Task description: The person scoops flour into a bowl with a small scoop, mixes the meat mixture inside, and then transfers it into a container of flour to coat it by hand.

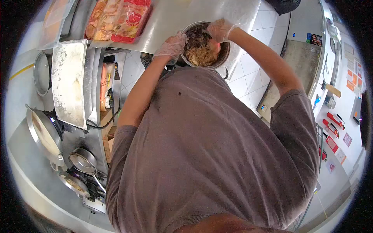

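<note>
A round metal bowl sits at the edge of the steel table, right in front of my body. Inside it is a pale brown, crumbly coating mixture, with darker matter toward the far side. My left hand, in a clear plastic glove, grips the bowl's left rim. Over the far right part of the bowl is my right hand, also gloved, with its fingers bent down into it. Just below those fingers lies a pinkish piece that looks like raw meat. What the right fingers hold is hidden.
Red trays of packed raw meat stand on the steel table to the left. Along the left are a worn metal tray, a large wok and a strainer. Fire extinguishers hang on the right wall.
</note>
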Demonstrator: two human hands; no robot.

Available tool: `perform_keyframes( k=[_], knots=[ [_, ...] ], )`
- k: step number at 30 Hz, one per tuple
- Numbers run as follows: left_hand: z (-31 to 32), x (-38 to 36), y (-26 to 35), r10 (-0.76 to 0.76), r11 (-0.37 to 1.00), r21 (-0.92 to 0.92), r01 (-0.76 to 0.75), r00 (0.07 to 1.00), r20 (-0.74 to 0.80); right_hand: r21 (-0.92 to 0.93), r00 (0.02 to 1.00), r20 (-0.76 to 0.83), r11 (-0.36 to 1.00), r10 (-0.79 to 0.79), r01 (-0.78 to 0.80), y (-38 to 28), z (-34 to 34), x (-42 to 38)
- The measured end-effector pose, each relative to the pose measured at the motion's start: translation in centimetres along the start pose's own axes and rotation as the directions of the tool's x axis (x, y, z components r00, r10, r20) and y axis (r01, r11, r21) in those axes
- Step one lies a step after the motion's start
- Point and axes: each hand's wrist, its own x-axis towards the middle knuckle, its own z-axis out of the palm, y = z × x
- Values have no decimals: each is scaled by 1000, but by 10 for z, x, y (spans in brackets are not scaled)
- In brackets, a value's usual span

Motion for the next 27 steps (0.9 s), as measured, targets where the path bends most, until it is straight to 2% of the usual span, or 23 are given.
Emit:
perform_keyframes(
  k=[2, 4, 7, 11, 13, 16, 17, 19, 20, 21, 22, 25, 27],
  knots=[
    [-8, -9, 7, 92, 995, 30, -92, 996, -3, -77, 991, -131, 997, 10, -20, 4, 2, 5],
    [2, 0, -1, 13, 1000, 11, -12, 999, -39, -221, 950, -306, 975, -56, -14, 3, 18, 14],
    [6, 4, -4, -39, 999, 17, 40, 998, -58, -295, 973, -225, 955, -52, -17, -11, 34, 15],
    [5, 3, -4, -29, 998, 60, 31, 999, -33, -83, 983, -133, 990, -124, 113, -1, 65, 31],
    [9, 8, -7, 20, 997, 71, -15, 998, -66, 12, 975, -66, 977, -213, 215, -1, 99, 41],
    [31, 16, -31, 142, 989, -17, -145, 982, -124, 173, 974, -53, 959, -219, 225, -16, 124, 40],
    [32, 14, -32, 188, 978, -61, -198, 972, -143, 104, 940, -116, 937, -322, 334, -26, 129, 34],
    [24, 12, -19, 71, 997, 2, -71, 988, -134, -59, 828, -222, 855, -514, 515, -39, 136, 25],
    [19, 8, -9, 10, 999, 33, -6, 991, -130, 176, 900, -258, 899, -350, 400, -51, 148, 34],
    [16, 7, -6, 4, 1000, 26, -1, 993, -118, 402, 952, -251, 876, -175, 267, -71, 161, 52],
    [14, 6, -5, -2, 1000, 19, 4, 995, -104, 607, 980, -201, 785, -1, 126, -87, 164, 66],
    [16, -2, -14, -43, 999, 1, 44, 993, -109, 582, 929, -273, 812, 249, -47, -117, 99, 63],
    [15, -10, -13, -88, 996, -28, 86, 993, -77, 466, 944, -277, 884, 179, -31, -101, 82, 55]
  ],
)
